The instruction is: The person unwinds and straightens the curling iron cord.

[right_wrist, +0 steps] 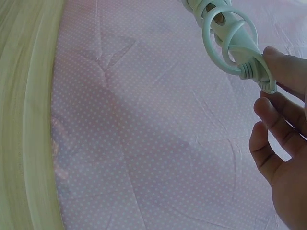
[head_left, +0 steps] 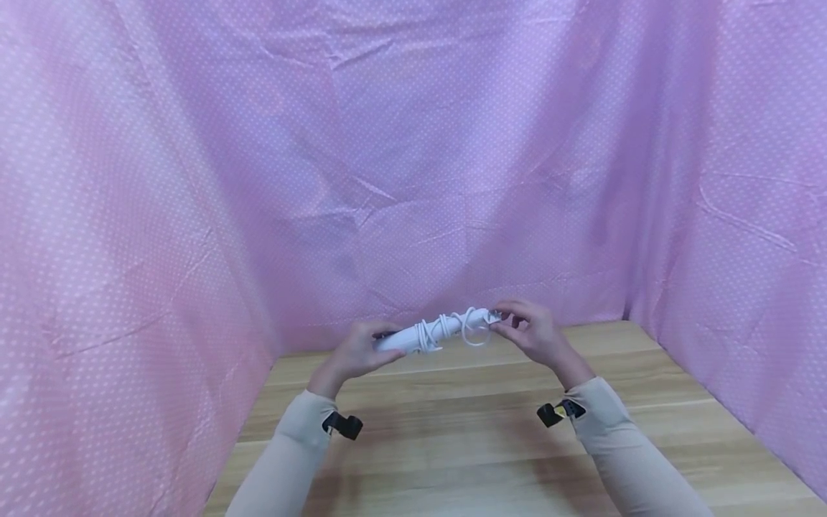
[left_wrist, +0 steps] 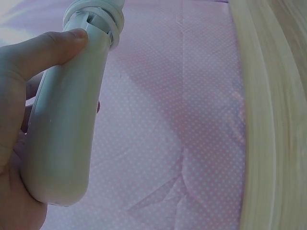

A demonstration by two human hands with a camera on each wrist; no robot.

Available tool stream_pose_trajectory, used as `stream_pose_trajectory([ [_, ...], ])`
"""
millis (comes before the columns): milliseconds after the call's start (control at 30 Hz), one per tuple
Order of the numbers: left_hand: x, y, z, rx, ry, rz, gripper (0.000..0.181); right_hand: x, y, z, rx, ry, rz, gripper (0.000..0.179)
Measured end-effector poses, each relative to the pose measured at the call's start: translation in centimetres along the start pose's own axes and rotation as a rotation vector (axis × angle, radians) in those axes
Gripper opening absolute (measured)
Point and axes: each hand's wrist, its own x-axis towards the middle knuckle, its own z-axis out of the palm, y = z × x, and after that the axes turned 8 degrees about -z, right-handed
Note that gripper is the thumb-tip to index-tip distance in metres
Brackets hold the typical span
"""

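A long white appliance that looks like a hair iron is held up above the table, tilted a little upward to the right. Its white cord is wound round the middle in several loops, and one loose loop hangs near the right end. My left hand grips the smooth, rounded end, with the thumb along the top in the left wrist view. My right hand pinches at the other end, where ribbed cord sleeves show in the right wrist view. Exactly what lies between those fingertips is partly hidden.
Below the hands lies a light wooden table. Pink dotted cloth hangs behind it and along both sides. A black wrist strap with a small camera sits on each forearm, over the beige sleeves.
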Motion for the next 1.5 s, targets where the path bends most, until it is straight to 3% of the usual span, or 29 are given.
stream_pose_trajectory([
  [267, 0.0, 0.3, 0.0, -0.039, -0.015, -0.041, 0.031, -0.2, 0.5, 0.6, 0.004, 0.123, -0.045, 0.033],
  [500, 0.2, 0.5, -0.3, -0.083, -0.045, -0.091, 0.032, 0.4, -2.6, -0.7, 0.097, 0.143, -0.123, 0.035],
  [667, 0.3, 0.7, -0.4, -0.077, -0.036, -0.076, 0.031, 0.3, -2.1, -0.6, 0.124, 0.192, -0.197, 0.038],
  [833, 0.0, 1.0, -0.3, -0.072, -0.048, -0.104, 0.031, -0.2, -0.8, 0.0, 0.187, 0.259, -0.247, 0.039],
  [1000, -0.4, 1.2, 0.0, -0.075, -0.064, -0.138, 0.029, -1.0, 1.2, 0.6, 0.111, 0.285, -0.343, 0.039],
  [1167, -0.7, 1.2, 0.6, -0.104, -0.081, -0.118, 0.03, -1.5, 1.9, 0.7, 0.021, 0.287, -0.404, 0.03],
  [1300, -0.7, 1.3, 0.7, -0.103, -0.078, -0.115, 0.03, -1.6, 1.9, 0.7, 0.025, 0.289, -0.415, 0.03],
  [1500, -0.6, 1.4, 0.5, -0.111, -0.066, -0.113, 0.031, -1.3, 1.4, 0.6, 0.038, 0.264, -0.37, 0.041],
])
